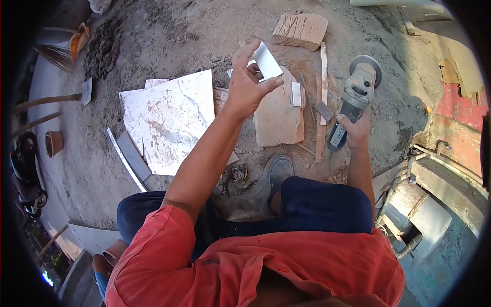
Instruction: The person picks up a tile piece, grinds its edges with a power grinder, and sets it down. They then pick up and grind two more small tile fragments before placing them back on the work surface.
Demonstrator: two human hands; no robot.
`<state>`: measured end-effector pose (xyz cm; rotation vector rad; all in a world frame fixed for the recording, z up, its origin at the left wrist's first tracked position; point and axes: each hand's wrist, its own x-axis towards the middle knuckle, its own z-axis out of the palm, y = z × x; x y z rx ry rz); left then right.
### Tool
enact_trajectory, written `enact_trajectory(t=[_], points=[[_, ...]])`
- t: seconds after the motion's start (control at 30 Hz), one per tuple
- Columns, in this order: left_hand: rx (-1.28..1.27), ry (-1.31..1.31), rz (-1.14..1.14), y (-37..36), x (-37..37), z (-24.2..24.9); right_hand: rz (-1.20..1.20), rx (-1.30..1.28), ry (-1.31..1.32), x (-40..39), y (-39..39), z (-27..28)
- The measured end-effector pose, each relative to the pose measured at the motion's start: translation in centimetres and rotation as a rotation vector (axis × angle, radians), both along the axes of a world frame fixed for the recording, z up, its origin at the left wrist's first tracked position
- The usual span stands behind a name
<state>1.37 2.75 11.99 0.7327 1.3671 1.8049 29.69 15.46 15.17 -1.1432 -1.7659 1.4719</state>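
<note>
Between the thumb and fingers of my left hand [242, 88] is a small cut piece of white tile [269, 62], held up above a flat stone slab [276, 120]. My right hand [359, 130] is wrapped round the handle of an angle grinder [356, 92], its round disc pointing away from me. A narrow white tile strip [296, 94] lies on the slab's right side. Left of my forearm, large white tiles [176, 112] with dusty, smeared faces overlap on the ground.
A rough stone block [300, 31] lies beyond the slab. Long thin strips [324, 77] and a small grey piece [324, 110] lie between slab and grinder. At far left are a hoe [87, 92] and a pot [53, 143]. Pipes [434, 158] run along the right wall.
</note>
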Motion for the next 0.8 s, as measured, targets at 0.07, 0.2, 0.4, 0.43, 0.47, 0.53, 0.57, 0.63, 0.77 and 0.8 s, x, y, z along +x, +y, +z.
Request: enact_trajectory(t=[0.07,0.2,0.4,0.43,0.47,0.53,0.57,0.63,0.77,0.8], points=[[-0.010,-0.106,0.014,-0.2,0.0,-1.7,0.040,0.008,-0.007,-0.8,0.0,0.0],[-0.034,-0.477,-0.049,-0.2,-0.3,-2.3,0.134,-0.088,0.018,-0.8,-0.1,-1.9],[-0.098,-0.300,0.164,-0.4,0.8,-1.8,0.106,-0.131,0.047,-0.2,-2.0,-2.9],[-0.094,-0.303,0.166,-0.4,0.8,-1.8,0.106,-0.138,0.052,-0.1,-2.2,-2.7],[-0.097,-0.310,0.194,-0.3,0.7,-1.7,0.109,-0.140,0.059,-0.3,-2.2,-2.6],[-0.096,-0.320,0.228,-0.3,0.5,-1.7,0.118,-0.156,0.052,0.0,-2.1,-2.9],[-0.091,-0.311,0.236,-0.3,0.3,-1.7,0.120,-0.178,0.044,0.2,-2.0,-3.0],[-0.082,-0.305,0.249,-0.4,0.2,-1.5,0.112,-0.160,0.044,-0.1,-2.3,-2.7],[-0.073,-0.312,0.260,-0.8,0.1,-1.1,0.165,-0.178,0.077,-0.1,-2.4,-2.4],[-0.084,-0.332,0.255,-0.8,0.2,-1.1,0.166,-0.178,0.078,-0.3,-2.3,-2.2]])
